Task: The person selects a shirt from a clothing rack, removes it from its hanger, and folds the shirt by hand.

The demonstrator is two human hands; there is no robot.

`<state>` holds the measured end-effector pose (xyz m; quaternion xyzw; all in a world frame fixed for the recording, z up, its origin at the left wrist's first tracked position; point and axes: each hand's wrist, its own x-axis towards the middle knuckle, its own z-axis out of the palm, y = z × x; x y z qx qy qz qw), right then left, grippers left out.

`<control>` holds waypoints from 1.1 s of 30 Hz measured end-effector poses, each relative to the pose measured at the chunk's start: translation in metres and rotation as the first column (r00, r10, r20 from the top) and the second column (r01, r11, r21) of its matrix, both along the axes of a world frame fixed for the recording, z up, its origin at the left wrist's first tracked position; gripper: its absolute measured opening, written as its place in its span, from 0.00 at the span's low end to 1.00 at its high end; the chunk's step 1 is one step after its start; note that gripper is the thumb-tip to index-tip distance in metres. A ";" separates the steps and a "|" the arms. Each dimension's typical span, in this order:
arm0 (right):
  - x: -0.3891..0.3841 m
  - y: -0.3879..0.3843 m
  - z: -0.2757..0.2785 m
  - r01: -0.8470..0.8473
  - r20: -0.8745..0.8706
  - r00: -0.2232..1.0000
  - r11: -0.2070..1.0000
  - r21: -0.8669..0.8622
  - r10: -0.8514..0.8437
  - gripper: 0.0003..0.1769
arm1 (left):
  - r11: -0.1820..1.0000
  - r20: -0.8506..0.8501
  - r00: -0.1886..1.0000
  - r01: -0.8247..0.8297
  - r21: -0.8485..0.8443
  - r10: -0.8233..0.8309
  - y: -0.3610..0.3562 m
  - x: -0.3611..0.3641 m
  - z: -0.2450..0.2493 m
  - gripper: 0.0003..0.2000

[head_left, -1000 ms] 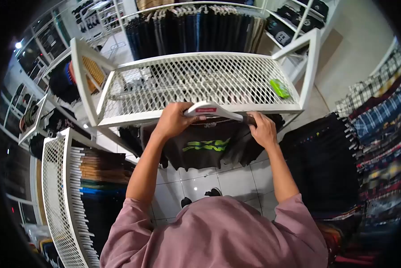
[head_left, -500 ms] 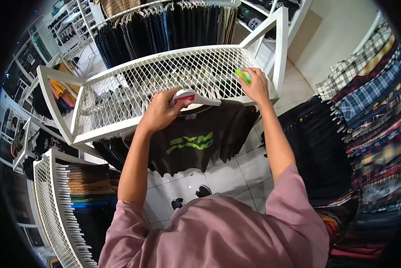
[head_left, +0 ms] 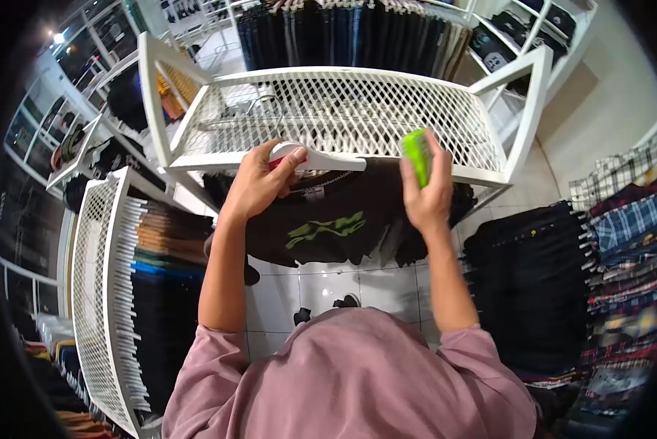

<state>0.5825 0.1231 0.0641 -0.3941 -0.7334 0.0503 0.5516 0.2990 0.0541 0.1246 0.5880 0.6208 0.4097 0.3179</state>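
Note:
My left hand (head_left: 261, 179) is closed around the shoulder of a white clothes hanger (head_left: 328, 160), its thumb on top near a red label. From the hanger hangs a dark T-shirt (head_left: 343, 201) with a green printed design across its chest. To the right, my right hand (head_left: 432, 189) grips a bright green hand-sized object (head_left: 416, 155), held upright above the shirt's right shoulder. What kind of object it is, I cannot make out. The hanger's far arm points toward my right hand.
A white mesh-topped rack (head_left: 489, 175) stands in front, with clothes hanging beneath it. Another white rack (head_left: 116, 212) of clothes on hangers is at left. Plaid shirts (head_left: 624, 227) and black garments (head_left: 529, 285) hang at right. Trousers (head_left: 350, 36) hang behind.
My right hand has come from over the mesh shelf to beside the shirt, raising the green object upright. The left hand still holds the hanger. The view has shifted left.

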 end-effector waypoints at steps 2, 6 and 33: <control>-0.041 -0.031 -0.003 -0.104 0.050 0.994 0.993 0.051 0.102 0.32 | 0.998 0.129 0.990 -0.053 -0.016 0.054 -0.024 -0.015 0.004 0.23; -0.100 -0.056 -0.023 -0.220 0.093 0.973 0.970 0.109 0.210 0.33 | 0.990 0.243 0.960 -0.141 -0.018 0.141 -0.071 -0.046 0.010 0.19; -0.072 -0.083 -0.032 0.275 -0.118 0.957 0.959 0.073 -0.266 0.35 | 0.982 0.379 0.910 -0.187 0.023 0.165 -0.117 -0.095 -0.018 0.14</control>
